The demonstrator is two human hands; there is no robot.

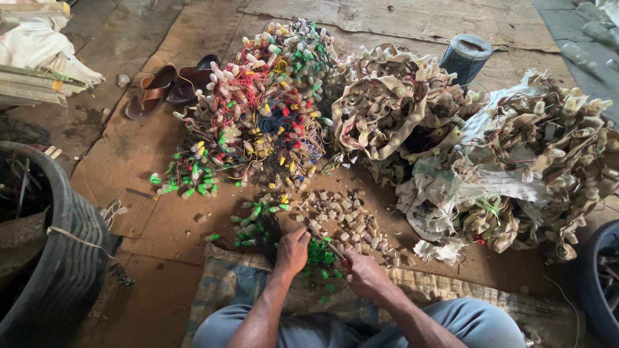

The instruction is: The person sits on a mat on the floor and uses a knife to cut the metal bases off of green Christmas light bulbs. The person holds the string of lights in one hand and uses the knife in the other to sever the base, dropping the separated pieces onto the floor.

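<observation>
My left hand (293, 251) grips a bunch of dark wires with green bulb sockets (319, 252) on the floor in front of my knees. My right hand (365, 273) is closed on a cutting tool (325, 243) with red handles, its blades pointing up-left toward the wires just right of my left hand. Beyond the hands lies a scatter of small cut tan pieces (345, 218). Further back rises a big tangle of wired sockets (264, 109) in red, yellow, green and white.
Bundles of dusty tan sockets in torn sacking (503, 154) fill the right. A rubber tyre tub (58, 258) stands at left, a dark tub (603, 283) at right. Brown sandals (164, 87) and a blue spool (465, 57) lie further back. Cardboard (135, 161) covers the floor.
</observation>
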